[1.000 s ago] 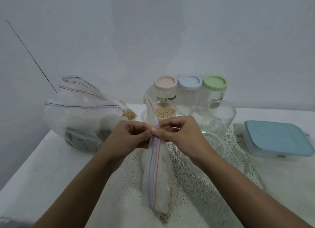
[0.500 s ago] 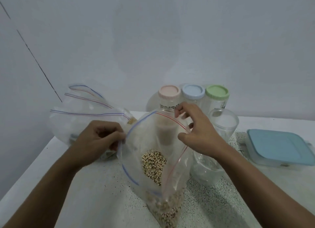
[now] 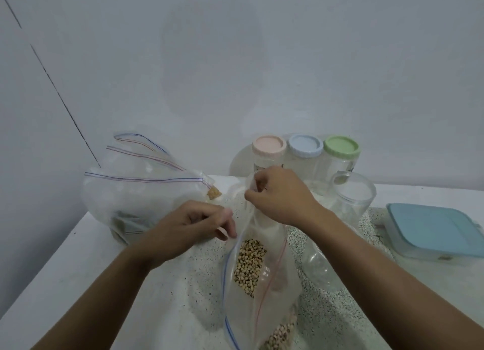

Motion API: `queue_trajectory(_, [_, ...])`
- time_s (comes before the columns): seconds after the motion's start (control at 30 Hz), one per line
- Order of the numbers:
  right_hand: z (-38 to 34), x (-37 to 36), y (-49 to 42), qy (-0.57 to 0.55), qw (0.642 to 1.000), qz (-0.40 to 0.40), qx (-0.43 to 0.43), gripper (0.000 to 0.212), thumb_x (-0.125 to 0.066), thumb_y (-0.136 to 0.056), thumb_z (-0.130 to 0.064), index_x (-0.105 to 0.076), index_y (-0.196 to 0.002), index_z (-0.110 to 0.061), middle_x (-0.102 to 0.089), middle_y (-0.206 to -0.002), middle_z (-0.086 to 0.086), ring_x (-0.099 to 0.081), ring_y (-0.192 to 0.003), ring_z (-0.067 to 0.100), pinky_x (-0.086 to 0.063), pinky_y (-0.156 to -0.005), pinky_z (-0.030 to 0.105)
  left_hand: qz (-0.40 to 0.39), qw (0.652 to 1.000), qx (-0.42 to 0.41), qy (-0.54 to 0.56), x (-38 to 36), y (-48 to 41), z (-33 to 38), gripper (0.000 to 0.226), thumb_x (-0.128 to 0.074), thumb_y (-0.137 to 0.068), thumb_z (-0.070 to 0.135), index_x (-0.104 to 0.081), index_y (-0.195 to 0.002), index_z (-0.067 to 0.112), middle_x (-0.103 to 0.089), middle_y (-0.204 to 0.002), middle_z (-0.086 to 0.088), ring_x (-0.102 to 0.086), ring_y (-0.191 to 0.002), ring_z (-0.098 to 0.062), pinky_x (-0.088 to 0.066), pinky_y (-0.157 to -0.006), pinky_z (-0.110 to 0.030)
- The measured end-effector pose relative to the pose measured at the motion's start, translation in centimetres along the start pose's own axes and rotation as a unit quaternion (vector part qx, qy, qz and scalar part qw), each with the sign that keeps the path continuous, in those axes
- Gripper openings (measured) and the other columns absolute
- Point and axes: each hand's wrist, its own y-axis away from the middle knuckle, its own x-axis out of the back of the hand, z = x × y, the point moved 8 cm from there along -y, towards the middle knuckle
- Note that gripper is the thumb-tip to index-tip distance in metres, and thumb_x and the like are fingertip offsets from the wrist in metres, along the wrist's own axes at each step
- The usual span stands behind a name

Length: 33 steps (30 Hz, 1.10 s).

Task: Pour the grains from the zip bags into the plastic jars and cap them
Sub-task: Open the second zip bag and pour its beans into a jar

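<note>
A clear zip bag [image 3: 258,284] of pale beans stands open at the table's near middle, its blue and red zip strips spread apart. My left hand [image 3: 188,229] pinches the bag's left rim. My right hand [image 3: 280,195] pinches the far rim, higher up. Beans show through the mouth and at the bag's bottom. An open clear plastic jar [image 3: 353,195] stands to the right of my right hand. Another clear jar [image 3: 322,268] lies just right of the bag.
Three capped jars stand at the back: pink lid [image 3: 269,145], blue lid [image 3: 305,145], green lid [image 3: 341,146]. A pile of other zip bags [image 3: 141,192] sits at the left. A blue-lidded box [image 3: 432,232] lies at the right. The white table [image 3: 78,271] ends at the left.
The bag went from zipped to pulled wide open. Since half a second ago its mouth has narrowed, my left hand moved right toward it, and my right hand stays on the far rim.
</note>
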Motion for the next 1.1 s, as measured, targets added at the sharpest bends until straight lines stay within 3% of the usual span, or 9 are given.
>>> queue_trajectory(0.1, [0.8,0.3,0.4,-0.101,0.995,0.025,-0.007,0.033,-0.065,-0.086,-0.015,-0.053,-0.055,-0.018,-0.055,-0.054,-0.011,-0.048,-0.053,0.006,-0.044,-0.058,0.027,0.084,0.988,0.103,0.077,0.5,-0.7,-4.1,0.023,-0.051,-0.104,0.023,-0.069,-0.108,0.008,-0.073,-0.108,-0.004,-0.069,-0.109,-0.018,-0.059,-0.094,-0.035])
queue_trajectory(0.17, [0.7,0.9,0.9,-0.148,0.988,0.041,0.010,0.043,-0.067,-0.088,-0.010,-0.048,-0.052,-0.024,-0.050,-0.051,-0.020,-0.045,-0.052,0.002,-0.034,-0.056,0.014,0.094,0.985,0.122,0.078,0.0,-1.5,-5.3,0.021,-0.050,-0.106,0.019,-0.064,-0.122,0.021,-0.069,-0.120,0.009,-0.065,-0.117,-0.010,-0.057,-0.090,-0.021])
queue_trajectory(0.27, [-0.3,1.6,1.8,-0.176,0.981,0.063,0.053,0.049,-0.070,-0.088,-0.008,-0.044,-0.052,-0.028,-0.049,-0.056,-0.019,-0.045,-0.057,0.002,-0.034,-0.060,0.014,0.054,0.991,0.102,0.073,-1.5,-2.8,-5.5,0.029,-0.045,-0.108,0.015,-0.058,-0.129,0.031,-0.068,-0.122,0.022,-0.061,-0.118,0.005,-0.050,-0.087,-0.010])
queue_trajectory(0.37, [-1.0,2.2,2.9,-0.195,0.973,0.089,0.088,0.041,-0.071,-0.087,-0.006,-0.048,-0.055,-0.018,-0.046,-0.063,-0.012,-0.046,-0.063,0.006,-0.036,-0.064,0.021,-0.003,0.997,0.066,0.029,-2.8,-3.7,-5.4,0.031,-0.045,-0.109,0.016,-0.058,-0.138,0.018,-0.067,-0.135,0.005,-0.058,-0.130,-0.011,-0.046,-0.107,-0.029])
queue_trajectory(0.43, [-0.8,2.8,3.4,-0.234,0.963,0.096,0.095,0.032,-0.072,-0.087,-0.005,-0.054,-0.060,-0.005,-0.048,-0.065,-0.009,-0.046,-0.064,0.006,-0.037,-0.066,0.022,0.012,0.998,0.054,0.019,-2.9,-4.1,-5.1,0.027,-0.049,-0.107,0.012,-0.062,-0.132,0.011,-0.070,-0.128,-0.003,-0.063,-0.123,-0.010,-0.050,-0.101,-0.026])
queue_trajectory(0.53, [0.1,3.9,3.6,-0.306,0.942,0.112,0.074,0.025,-0.072,-0.085,-0.005,-0.061,-0.065,0.003,-0.050,-0.069,0.009,-0.048,-0.069,0.013,-0.039,-0.069,0.030,0.087,0.996,0.033,0.000,-1.5,-4.0,-4.0,0.015,-0.056,-0.102,0.006,-0.069,-0.109,0.003,-0.074,-0.099,-0.003,-0.068,-0.088,0.004,-0.050,-0.075,-0.010])
queue_trajectory(0.63, [0.6,5.6,4.2,-0.390,0.911,0.119,0.059,0.018,-0.071,-0.085,0.002,-0.068,-0.068,0.006,-0.053,-0.075,0.027,-0.050,-0.072,0.022,-0.041,-0.072,0.030,0.101,0.995,0.005,-0.003,-0.4,-3.5,-2.9,0.011,-0.060,-0.099,0.006,-0.071,-0.098,0.006,-0.073,-0.089,0.004,-0.069,-0.088,-0.004,-0.053,-0.079,-0.018])
queue_trajectory(0.93, [-2.9,8.8,5.0,-0.506,0.851,0.057,0.132,0.015,-0.061,-0.089,0.010,-0.066,-0.076,0.017,-0.061,-0.073,0.014,-0.058,-0.069,0.022,-0.045,-0.063,0.033,0.129,0.986,-0.079,-0.069,3.6,0.9,4.1,0.013,-0.062,-0.092,0.018,-0.075,-0.091,0.014,-0.073,-0.084,-0.005,-0.070,-0.082,-0.015,-0.052,-0.081,-0.019])
queue_trajectory(1.1, [-3.4,8.8,4.6,-0.504,0.853,0.036,0.127,0.017,-0.062,-0.090,0.008,-0.066,-0.074,0.010,-0.063,-0.074,0.014,-0.059,-0.070,0.023,-0.047,-0.062,0.031,0.157,0.982,-0.084,-0.055,4.3,2.3,4.8,0.013,-0.062,-0.090,0.018,-0.075,-0.088,0.024,-0.067,-0.075,-0.002,-0.062,-0.071,-0.015,-0.052,-0.072,-0.021])
